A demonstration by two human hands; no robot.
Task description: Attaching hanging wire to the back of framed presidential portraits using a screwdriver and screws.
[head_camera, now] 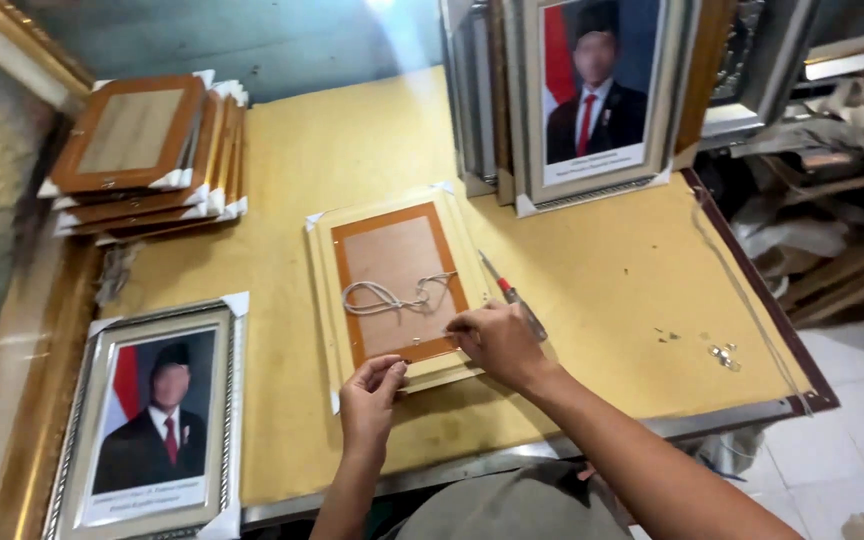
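Observation:
A cream picture frame (324, 290) lies face down in the middle of a yellow table (592, 270), its brown backing board (392, 255) up. A loop of pale cord (382, 296) rests on the board. My right hand (497, 342) presses on the frame's near right corner, fingers curled at the board's edge. My left hand (372, 395) pinches the near edge of the frame, fingers together. Just right of the frame lies a screwdriver (512, 295) with a red collar, partly hidden by my right hand.
A stack of face-down frames (137, 150) sits at the far left. A framed portrait (157, 420) lies flat at the near left; another framed portrait (592, 90) leans upright at the back with more frames. Small screws (722, 355) lie near the right edge.

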